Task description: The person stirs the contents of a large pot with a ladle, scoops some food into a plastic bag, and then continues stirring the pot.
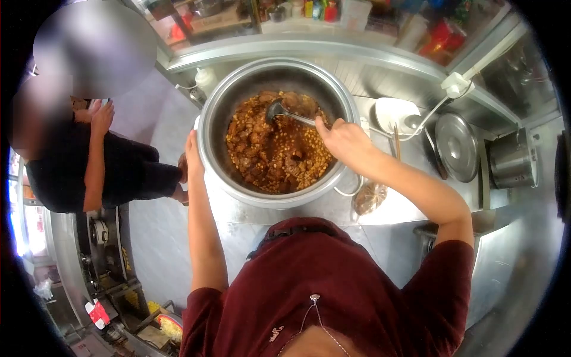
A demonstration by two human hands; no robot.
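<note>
A large round cooking pot (215,160) stands on the metal counter in front of me, holding a brown stew (253,140) of meat chunks and pale beans or kernels. My right hand (345,140) is closed around the handle of a ladle (276,111), reaching over the pot's right rim. The ladle's bowl rests in the upper middle of the stew. On the pot's left side, my left hand (194,156) grips the outer wall near a light side handle; its fingers are partly hidden.
Right of the pot are a white dish (395,112), chopsticks (398,143), a tied plastic bag (370,198), a round lid (457,147) and a steel pot (513,160). A white squeeze bottle (205,78) stands behind left. Another person (98,169) stands at the left, holding a phone.
</note>
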